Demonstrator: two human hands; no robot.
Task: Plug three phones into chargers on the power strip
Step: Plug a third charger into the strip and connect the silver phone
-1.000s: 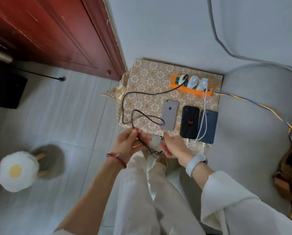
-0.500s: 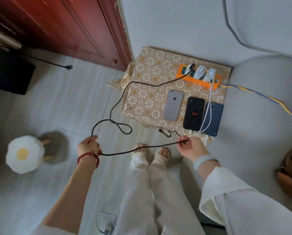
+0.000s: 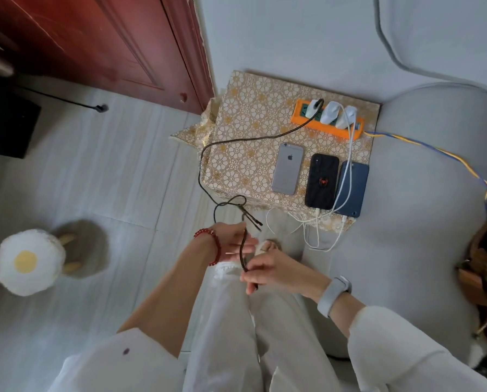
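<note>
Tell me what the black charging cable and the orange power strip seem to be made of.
The black charging cable looks braided fabric over wire: a matte, faintly woven texture shows where it crosses the patterned cloth. The orange power strip looks like moulded plastic, smooth with a slight sheen, though its surface is too small to confirm.

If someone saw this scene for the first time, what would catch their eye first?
Probably the orange power strip at the far edge of the gold-patterned box, with three phones lined up in front of it. Next, the black cable held between the left hand and right hand near the middle.
</note>
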